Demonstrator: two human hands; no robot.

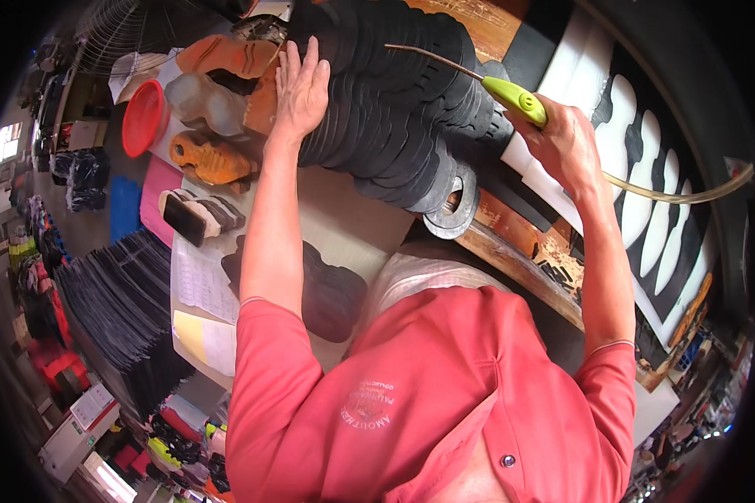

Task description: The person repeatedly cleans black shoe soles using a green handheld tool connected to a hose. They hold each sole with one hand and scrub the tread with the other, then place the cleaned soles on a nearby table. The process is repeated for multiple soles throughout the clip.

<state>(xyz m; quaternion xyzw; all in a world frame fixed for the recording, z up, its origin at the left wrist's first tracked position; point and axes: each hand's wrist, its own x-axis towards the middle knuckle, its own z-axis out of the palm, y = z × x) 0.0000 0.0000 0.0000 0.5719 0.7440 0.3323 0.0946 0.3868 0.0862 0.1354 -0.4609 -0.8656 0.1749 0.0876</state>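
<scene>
My right hand (pixel 555 147) is wrapped around a lime-green air blow gun (pixel 514 101). Its long thin bent metal nozzle (pixel 432 57) points left, over overlapping rows of black sole-shaped pieces (pixel 377 117). From the gun's rear a clear yellowish hose (pixel 679 198) runs off to the right. My left hand (pixel 304 94) has its fingers stretched out and rests at the left side of the black pieces, beside an orange-brown block (pixel 262 101). Whether its palm presses on the pieces cannot be seen. A grey metal ring-shaped part (pixel 455 210) sits at the near end of the rows.
To the left are a red bowl (pixel 145 119), orange sole-shaped moulds (pixel 210 158), a dark phone (pixel 184 220) and written sheets (pixel 203 289). Dark sole pieces (pixel 331 293) lie nearer me. A wooden edge (pixel 520 272) crosses in front; white sole-shaped cutouts (pixel 639 180) stand right.
</scene>
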